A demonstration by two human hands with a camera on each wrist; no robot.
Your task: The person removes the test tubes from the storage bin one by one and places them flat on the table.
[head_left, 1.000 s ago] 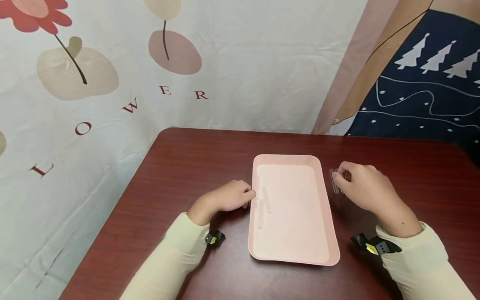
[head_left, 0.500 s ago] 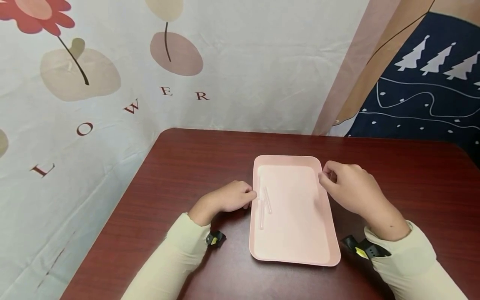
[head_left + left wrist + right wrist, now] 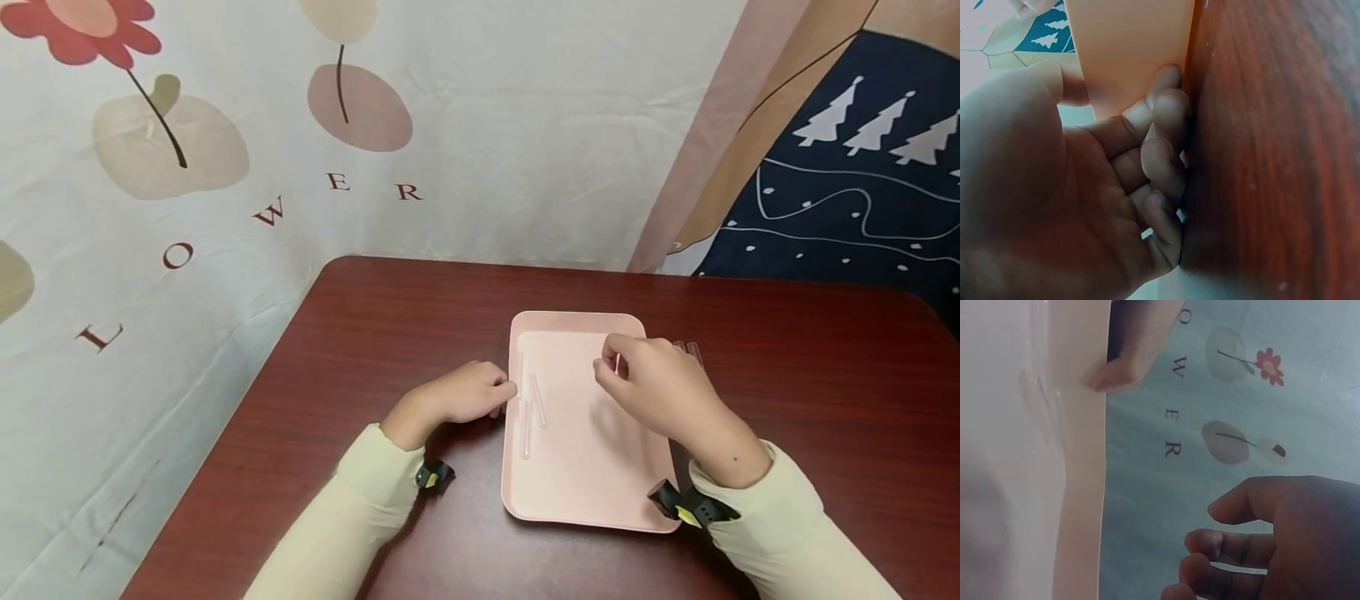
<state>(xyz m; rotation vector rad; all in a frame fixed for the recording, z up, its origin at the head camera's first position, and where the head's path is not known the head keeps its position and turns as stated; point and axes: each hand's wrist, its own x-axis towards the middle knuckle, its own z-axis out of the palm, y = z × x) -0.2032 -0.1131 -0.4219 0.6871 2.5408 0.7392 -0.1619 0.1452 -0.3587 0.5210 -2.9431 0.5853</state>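
Note:
In the head view, a pink tray (image 3: 592,500) lies on the table. Several clear tubes (image 3: 526,433) rest along its left side. My left hand (image 3: 461,393) holds the tray's left rim; the left wrist view shows the thumb (image 3: 1074,84) over the edge and curled fingers (image 3: 1169,112) against the outer wall. Above the right half of the tray is my right hand (image 3: 660,387), thumb and forefinger brought close together. They appear to pinch a clear tube, barely visible between them. More clear tubes (image 3: 693,352) lie right of the tray, partly hidden by this hand.
The dark red wooden table (image 3: 405,308) carries the tray. Behind it hangs a pale printed cloth (image 3: 525,167) with flowers and letters. A dark blue cloth panel (image 3: 840,200) with white trees is at the right.
My right hand has moved left from the tubes beside the tray, across the right rim, to above the tray. The left hand stays on the left rim.

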